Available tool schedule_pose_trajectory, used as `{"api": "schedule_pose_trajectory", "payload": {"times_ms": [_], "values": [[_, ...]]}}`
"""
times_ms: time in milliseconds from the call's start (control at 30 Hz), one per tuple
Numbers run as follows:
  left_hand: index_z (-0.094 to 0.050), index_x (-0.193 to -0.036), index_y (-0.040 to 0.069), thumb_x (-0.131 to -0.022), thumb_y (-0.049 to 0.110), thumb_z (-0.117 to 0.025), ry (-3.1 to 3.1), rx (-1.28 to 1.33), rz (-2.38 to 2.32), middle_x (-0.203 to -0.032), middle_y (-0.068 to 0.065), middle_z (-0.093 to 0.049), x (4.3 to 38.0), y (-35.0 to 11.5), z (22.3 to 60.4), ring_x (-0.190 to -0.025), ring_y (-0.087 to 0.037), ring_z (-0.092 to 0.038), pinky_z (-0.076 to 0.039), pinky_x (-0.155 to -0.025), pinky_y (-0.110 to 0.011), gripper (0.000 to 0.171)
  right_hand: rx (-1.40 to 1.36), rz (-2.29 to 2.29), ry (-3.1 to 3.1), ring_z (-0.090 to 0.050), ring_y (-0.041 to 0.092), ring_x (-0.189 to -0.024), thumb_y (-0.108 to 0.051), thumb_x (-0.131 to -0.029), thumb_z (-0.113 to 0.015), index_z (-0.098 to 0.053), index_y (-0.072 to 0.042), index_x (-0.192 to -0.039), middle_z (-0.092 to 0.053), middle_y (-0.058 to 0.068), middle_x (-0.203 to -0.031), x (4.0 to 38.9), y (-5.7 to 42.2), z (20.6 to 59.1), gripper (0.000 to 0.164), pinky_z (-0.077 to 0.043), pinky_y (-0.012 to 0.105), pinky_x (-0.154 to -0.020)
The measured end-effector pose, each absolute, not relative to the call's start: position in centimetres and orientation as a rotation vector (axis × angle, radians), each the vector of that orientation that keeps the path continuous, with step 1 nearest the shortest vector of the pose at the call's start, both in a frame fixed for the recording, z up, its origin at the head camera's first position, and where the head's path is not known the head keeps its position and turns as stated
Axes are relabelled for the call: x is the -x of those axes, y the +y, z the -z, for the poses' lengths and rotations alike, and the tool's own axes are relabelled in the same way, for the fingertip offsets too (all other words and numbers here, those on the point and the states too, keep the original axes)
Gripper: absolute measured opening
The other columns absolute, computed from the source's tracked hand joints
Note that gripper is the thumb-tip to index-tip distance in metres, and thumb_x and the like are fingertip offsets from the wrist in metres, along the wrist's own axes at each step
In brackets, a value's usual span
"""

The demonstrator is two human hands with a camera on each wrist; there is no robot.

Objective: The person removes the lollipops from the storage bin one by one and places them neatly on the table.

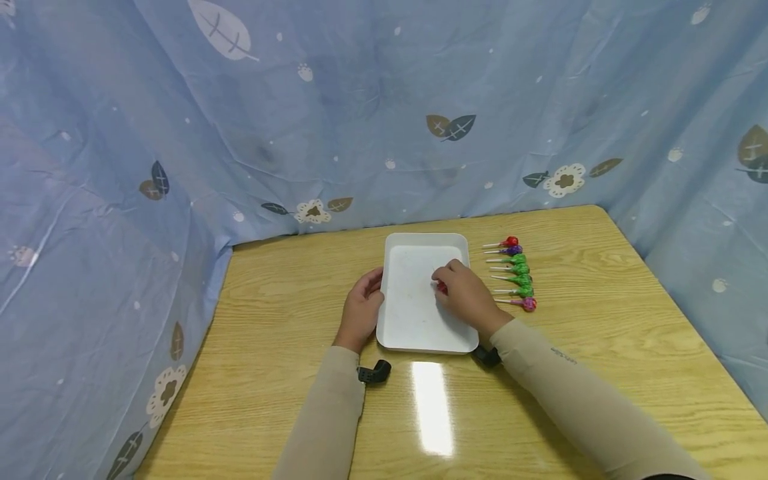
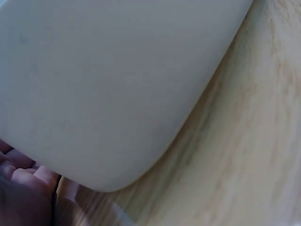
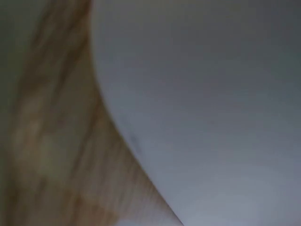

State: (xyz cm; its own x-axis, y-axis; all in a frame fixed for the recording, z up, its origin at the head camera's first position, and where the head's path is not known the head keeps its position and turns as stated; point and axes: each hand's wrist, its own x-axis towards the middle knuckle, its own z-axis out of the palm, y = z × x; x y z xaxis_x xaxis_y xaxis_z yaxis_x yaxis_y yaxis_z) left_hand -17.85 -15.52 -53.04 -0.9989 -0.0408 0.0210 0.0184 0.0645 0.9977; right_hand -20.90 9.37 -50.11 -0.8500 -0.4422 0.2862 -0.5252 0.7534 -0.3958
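Observation:
A white rectangular tray (image 1: 414, 333) lies on the wooden table. My left hand (image 1: 360, 310) rests against its left side, thumb and fingers at the outer wall; part of that hand also shows beside the tray (image 2: 108, 94) in the left wrist view. Over the tray's right half, my right hand (image 1: 465, 293) pinches a red lollipop (image 1: 442, 287), mostly hidden by the fingers. The right wrist view has only the tray's blurred side (image 3: 197, 117) and some table.
Right of the tray, lollipops lie in a column with sticks pointing left: a red one (image 1: 511, 241) at the back, a purple one (image 1: 515, 251), several green ones (image 1: 521, 269), and a pink one (image 1: 529, 304) in front. A patterned blue curtain (image 1: 372, 120) hangs behind the table (image 1: 288, 320).

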Motion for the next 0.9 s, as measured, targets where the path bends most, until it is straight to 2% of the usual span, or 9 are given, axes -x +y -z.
{"api": "schedule_pose_trajectory", "payload": {"times_ms": [233, 533, 700, 900], "values": [[-0.06, -0.155, 0.008, -0.104, 0.004, -0.053, -2.293, -0.042, 2.077, -0.146, -0.005, -0.065, 17.9, -15.48, 52.93, -0.134, -0.02, -0.061, -0.051, -0.112, -0.042, 0.051, -0.752, -0.719, -2.776, -0.063, 0.024, -0.085, -0.006, -0.093, -0.084, -0.076, -0.004, -0.109, -0.067, 0.008, -0.099, 20.98, 9.35, 50.15, 0.018, -0.057, 0.044, -0.076], [-0.061, -0.154, 0.011, -0.105, 0.005, -0.053, -2.29, -0.038, 2.092, -0.146, -0.004, -0.065, 17.84, -15.5, 53.15, -0.134, -0.019, -0.06, -0.051, -0.112, -0.043, 0.05, -0.598, -0.987, -2.672, -0.071, 0.026, -0.094, -0.007, -0.099, -0.078, -0.073, -0.003, -0.118, -0.068, 0.013, -0.114, 21.12, 9.71, 50.53, 0.021, -0.061, 0.048, -0.08], [-0.061, -0.155, 0.01, -0.105, 0.004, -0.053, -2.291, -0.041, 2.09, -0.147, -0.004, -0.065, 17.83, -15.46, 53.05, -0.134, -0.02, -0.06, -0.051, -0.112, -0.043, 0.051, -0.603, -1.036, -2.637, -0.071, 0.027, -0.094, -0.005, -0.096, -0.081, -0.078, -0.003, -0.112, -0.065, 0.013, -0.113, 21.14, 9.84, 50.76, 0.017, -0.061, 0.047, -0.078], [-0.061, -0.155, 0.008, -0.104, 0.004, -0.053, -2.295, -0.049, 2.075, -0.146, -0.005, -0.065, 17.83, -15.45, 53.02, -0.134, -0.02, -0.061, -0.051, -0.112, -0.042, 0.051, -0.621, -1.037, -2.643, -0.069, 0.028, -0.097, -0.002, -0.095, -0.081, -0.077, -0.004, -0.11, -0.067, 0.012, -0.111, 21.13, 9.78, 50.66, 0.016, -0.06, 0.046, -0.08]]}}
